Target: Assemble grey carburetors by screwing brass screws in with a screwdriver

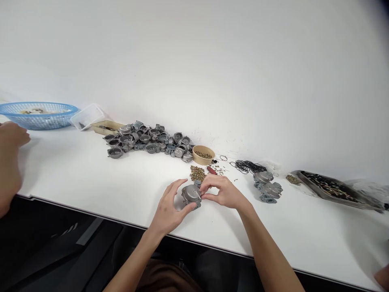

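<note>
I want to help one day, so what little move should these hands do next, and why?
Maybe the right hand should gently twist at the edge of the grey metal part: its fingertips meet there, and the left hand curves around the other side. I can't see whether they pinch a tiny piece.

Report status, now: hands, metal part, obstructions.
Left hand around gray metal part. Right hand at its right edge, any pinched piece unclear. Part domed side up. Brass pile close beyond.
</note>
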Tool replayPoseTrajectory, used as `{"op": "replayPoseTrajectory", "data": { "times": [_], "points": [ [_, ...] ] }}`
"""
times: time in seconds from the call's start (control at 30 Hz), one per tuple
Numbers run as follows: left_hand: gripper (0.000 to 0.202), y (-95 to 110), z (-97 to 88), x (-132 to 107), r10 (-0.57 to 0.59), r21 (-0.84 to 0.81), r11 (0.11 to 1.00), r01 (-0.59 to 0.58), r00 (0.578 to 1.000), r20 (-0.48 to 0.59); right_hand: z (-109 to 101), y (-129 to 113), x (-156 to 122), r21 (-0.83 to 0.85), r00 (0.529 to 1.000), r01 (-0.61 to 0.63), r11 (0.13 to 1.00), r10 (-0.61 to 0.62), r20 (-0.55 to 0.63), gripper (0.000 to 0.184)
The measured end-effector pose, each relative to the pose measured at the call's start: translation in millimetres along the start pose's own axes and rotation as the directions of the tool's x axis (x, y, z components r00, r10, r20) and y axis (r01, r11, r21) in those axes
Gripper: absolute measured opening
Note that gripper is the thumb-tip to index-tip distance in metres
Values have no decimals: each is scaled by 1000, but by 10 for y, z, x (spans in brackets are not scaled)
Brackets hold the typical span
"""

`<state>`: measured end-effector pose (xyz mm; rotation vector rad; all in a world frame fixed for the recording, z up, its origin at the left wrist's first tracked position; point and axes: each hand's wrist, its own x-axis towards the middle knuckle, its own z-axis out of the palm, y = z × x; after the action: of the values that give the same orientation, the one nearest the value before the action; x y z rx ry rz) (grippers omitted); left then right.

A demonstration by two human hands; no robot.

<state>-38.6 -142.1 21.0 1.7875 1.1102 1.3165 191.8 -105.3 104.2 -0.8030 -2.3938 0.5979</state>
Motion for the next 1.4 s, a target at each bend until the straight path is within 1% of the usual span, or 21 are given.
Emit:
{"op": "replayPoseTrajectory", "data": {
  "times": [0.03,0.1,0.17,0.2,0.23,0.3,0.37,0.43,0.57,0.67,0.77,0.87,0.93,1.0,1.07,1.23,1.3,1.4],
  "points": [
    [68,-13,15,12,-7,1,1000,7,999,34,-8,-3,-3,-2,1000,2,1000,-2,-4,6],
    [75,-37,48,46,-30,-7,999,31,995,95,-35,19,-7,-5,998,-21,1000,20,-53,4],
    [77,-54,79,83,-43,-24,999,46,990,137,-77,93,-13,-38,984,-107,994,100,-150,11],
    [75,-59,91,100,-42,-33,998,47,988,147,-103,151,-19,-88,967,-182,979,162,-198,13],
    [73,-63,101,113,-38,-42,998,45,988,152,-129,220,-27,-153,944,-270,951,229,-239,15],
    [69,-67,108,130,-29,-63,997,39,988,153,-174,382,-53,-293,892,-428,855,347,-290,19],
    [68,-65,100,134,-26,-88,995,41,987,161,-198,555,-91,-378,852,-518,768,423,-309,25],
    [67,-55,82,131,-27,-97,994,44,985,172,-195,710,-135,-401,831,-555,729,469,-298,32],
    [64,-21,42,115,-25,-72,997,39,981,193,-133,917,-184,-445,798,-599,666,543,-262,42],
    [65,-8,27,97,-13,-60,998,26,979,203,-53,1012,-145,-478,774,-628,614,558,-299,43],
    [67,-18,27,80,-23,-57,998,36,976,215,6,1087,-57,-504,757,-648,571,552,-349,39],
    [66,-37,31,70,-28,-74,996,47,970,240,-14,1117,14,-514,745,-664,543,540,-391,42],
    [65,-46,31,67,-32,-88,995,56,967,252,-60,1104,26,-512,737,-674,532,525,-425,48],
    [64,-50,31,67,-41,-97,993,68,965,260,-95,1078,20,-507,734,-679,531,511,-447,49],
    [64,-51,31,68,-47,-96,992,75,962,268,-92,1060,15,-505,745,-667,547,504,-438,44],
    [63,-58,38,71,-49,-85,994,74,962,267,33,1084,58,-517,813,-581,628,473,-339,37],
    [63,-60,39,72,-48,-87,993,74,962,270,67,1105,74,-509,823,-569,646,456,-340,36],
    [63,-55,37,74,-39,-86,994,64,963,266,55,1122,79,-476,821,-566,673,411,-396,35]
  ]
}}
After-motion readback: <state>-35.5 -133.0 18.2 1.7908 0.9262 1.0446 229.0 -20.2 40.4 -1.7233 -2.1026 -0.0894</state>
